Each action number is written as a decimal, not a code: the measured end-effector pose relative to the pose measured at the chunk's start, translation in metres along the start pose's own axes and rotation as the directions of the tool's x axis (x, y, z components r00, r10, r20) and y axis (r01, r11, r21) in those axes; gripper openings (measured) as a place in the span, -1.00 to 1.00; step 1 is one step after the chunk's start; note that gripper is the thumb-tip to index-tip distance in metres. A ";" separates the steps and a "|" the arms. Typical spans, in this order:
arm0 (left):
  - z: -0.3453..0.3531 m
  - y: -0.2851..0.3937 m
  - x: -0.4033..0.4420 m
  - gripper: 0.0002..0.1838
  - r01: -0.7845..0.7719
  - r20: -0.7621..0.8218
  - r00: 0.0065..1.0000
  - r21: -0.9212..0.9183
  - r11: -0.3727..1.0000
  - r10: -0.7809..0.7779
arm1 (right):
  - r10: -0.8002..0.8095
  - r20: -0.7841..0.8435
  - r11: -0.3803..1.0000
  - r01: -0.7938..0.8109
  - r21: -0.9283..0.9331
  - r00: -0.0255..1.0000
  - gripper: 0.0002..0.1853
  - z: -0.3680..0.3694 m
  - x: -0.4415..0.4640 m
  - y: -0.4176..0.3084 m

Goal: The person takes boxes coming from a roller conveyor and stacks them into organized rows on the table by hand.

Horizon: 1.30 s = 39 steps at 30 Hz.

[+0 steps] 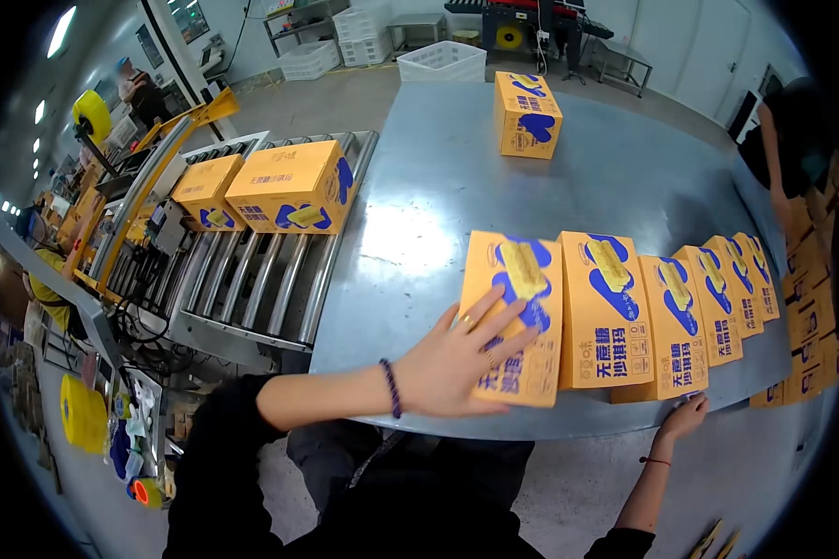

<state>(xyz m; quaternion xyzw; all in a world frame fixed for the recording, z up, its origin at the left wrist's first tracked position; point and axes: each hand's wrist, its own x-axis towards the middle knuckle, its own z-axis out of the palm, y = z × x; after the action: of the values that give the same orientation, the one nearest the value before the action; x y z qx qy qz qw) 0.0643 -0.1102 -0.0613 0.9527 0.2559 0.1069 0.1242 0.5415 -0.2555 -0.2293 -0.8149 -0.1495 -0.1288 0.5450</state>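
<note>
in the head view, the left hand (447, 368) lies with fingers spread over the printed face of the leftmost sachima carton (524, 270), laid on it and not closed around it. that carton is at the near end of a row on the metal table (401, 326), just beside the second carton (609, 312). the right hand (683, 419) is at the table's near rim, by the lower edge of the third carton (673, 317); its fingertips are hidden, so i cannot tell whether it grips anything. the step in hand seems to be positioning or squaring up this row. to my eye, the next move calls for light, even pressure from the left palm and a steadying right hand, so the neighbours stay aligned. a lone carton (529, 116) stands at the far end; two more sit on the roller conveyor (263, 279).
</note>
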 end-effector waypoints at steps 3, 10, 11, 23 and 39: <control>0.001 0.011 0.032 0.04 0.018 0.005 1.000 0.051 0.999 -0.018 | 0.093 0.049 0.996 -0.092 -0.012 0.994 -0.58 -0.005 0.004 0.005; 0.015 0.026 0.050 0.03 0.009 -0.052 0.999 0.042 0.999 -0.007 | 0.052 0.004 0.997 -0.052 0.061 0.999 -0.59 0.008 -0.002 0.030; 0.012 0.023 0.049 -0.01 -0.010 0.010 1.000 -0.019 1.000 0.010 | 0.065 0.007 0.996 -0.065 0.058 0.998 -0.59 0.009 -0.004 0.030; -0.064 -0.248 0.094 -0.33 0.596 -0.419 0.744 0.066 0.800 -0.520 | 0.124 0.026 0.984 -0.119 -0.132 0.992 -0.56 0.001 -0.007 0.016; -0.055 -0.076 -0.141 -0.45 0.165 -0.275 0.946 -0.039 0.986 -0.169 | 0.024 0.026 0.992 -0.020 -0.121 0.999 -0.62 0.010 0.005 0.034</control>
<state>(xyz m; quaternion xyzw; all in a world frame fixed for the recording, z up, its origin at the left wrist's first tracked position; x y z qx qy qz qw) -0.1045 -0.1088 -0.0506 0.9022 0.3497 0.2303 0.1033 0.5596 -0.2578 -0.2602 -0.8497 -0.1398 -0.1206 0.4940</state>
